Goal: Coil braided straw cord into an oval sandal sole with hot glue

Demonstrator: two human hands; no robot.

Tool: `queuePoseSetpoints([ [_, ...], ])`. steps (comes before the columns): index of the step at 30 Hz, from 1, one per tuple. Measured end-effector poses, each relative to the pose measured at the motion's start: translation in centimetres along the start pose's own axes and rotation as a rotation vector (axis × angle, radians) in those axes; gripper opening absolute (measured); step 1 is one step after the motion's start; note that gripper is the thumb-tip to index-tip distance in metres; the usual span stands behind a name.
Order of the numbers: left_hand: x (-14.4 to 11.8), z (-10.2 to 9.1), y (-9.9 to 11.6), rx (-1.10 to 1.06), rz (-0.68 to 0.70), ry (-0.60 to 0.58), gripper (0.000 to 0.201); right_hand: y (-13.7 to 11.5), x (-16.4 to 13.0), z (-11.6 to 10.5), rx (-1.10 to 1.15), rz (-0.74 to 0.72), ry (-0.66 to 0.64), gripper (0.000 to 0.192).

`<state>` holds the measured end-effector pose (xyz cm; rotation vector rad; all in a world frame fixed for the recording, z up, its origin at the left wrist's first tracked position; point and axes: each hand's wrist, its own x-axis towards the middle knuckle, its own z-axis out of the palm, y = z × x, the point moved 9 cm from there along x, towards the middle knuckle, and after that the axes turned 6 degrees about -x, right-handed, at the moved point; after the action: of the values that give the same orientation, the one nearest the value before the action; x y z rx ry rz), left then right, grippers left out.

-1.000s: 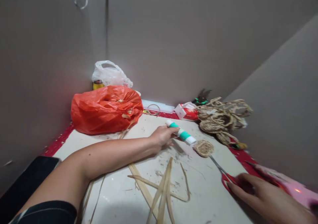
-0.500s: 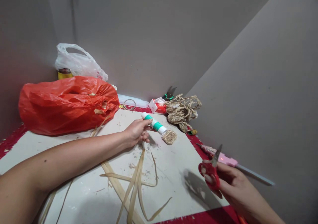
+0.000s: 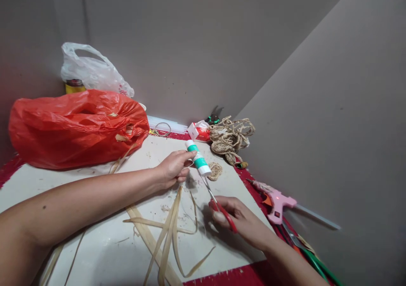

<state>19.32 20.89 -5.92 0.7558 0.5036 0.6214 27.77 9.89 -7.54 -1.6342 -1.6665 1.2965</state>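
Surface: pale board (image 3: 104, 243) on red cloth, grey walls close behind and to the right.
Edges: red bag (image 3: 76, 127) fills the far left; jute coils (image 3: 230, 138) crowd the far right corner; pink glue gun (image 3: 279, 203) lies off the right edge.
Open room: bare board near the front left.
Left hand (image 3: 174, 167): curled around the white-green tube (image 3: 198, 159), tilted above the board.
Right hand (image 3: 241, 220): closed on red scissors (image 3: 218, 205), tips at the tube's lower end.
Strips (image 3: 168, 235): between both arms.
Change: scissors were raised at the right half a second ago; now low, meeting the tube.

Soft, even indoor light; faint shadows under the arms, wide-angle bending at edges, slight overall softness
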Motion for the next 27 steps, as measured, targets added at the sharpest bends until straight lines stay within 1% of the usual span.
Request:
queuePoseSetpoints([
  [4,0.0,-0.2,0.0,-0.013,0.008,0.039,0.018,-1.0,0.1,0.3,-0.092,-0.001,0.020,0.043],
  [9,0.0,-0.2,0.4,-0.046,0.028,0.054,0.015,-0.4,-0.6,0.8,-0.142,0.011,-0.005,0.037],
  [14,-0.3,0.2,-0.4,-0.063,-0.029,0.039,0.017,-0.4,0.4,0.4,-0.080,0.020,0.055,0.040],
  [17,-0.6,0.7,-1.0,-0.078,-0.065,0.015,0.019,-0.9,1.4,0.4,-0.037,-0.021,0.053,0.043],
  [19,-0.8,0.8,-1.3,-0.093,-0.096,0.019,0.020,-1.0,1.9,0.5,0.029,-0.052,0.052,0.045],
  [22,-1.0,1.2,-1.7,-0.141,-0.146,-0.009,0.021,-0.8,2.3,0.7,0.128,-0.091,0.067,0.048],
  [25,-1.2,1.6,-2.1,-0.185,-0.186,-0.053,0.024,-0.2,2.5,0.6,0.169,-0.105,0.114,0.051],
  [27,-1.2,1.7,-2.4,-0.206,-0.211,-0.059,0.026,0.0,2.5,0.5,0.187,-0.110,0.144,0.052],
])
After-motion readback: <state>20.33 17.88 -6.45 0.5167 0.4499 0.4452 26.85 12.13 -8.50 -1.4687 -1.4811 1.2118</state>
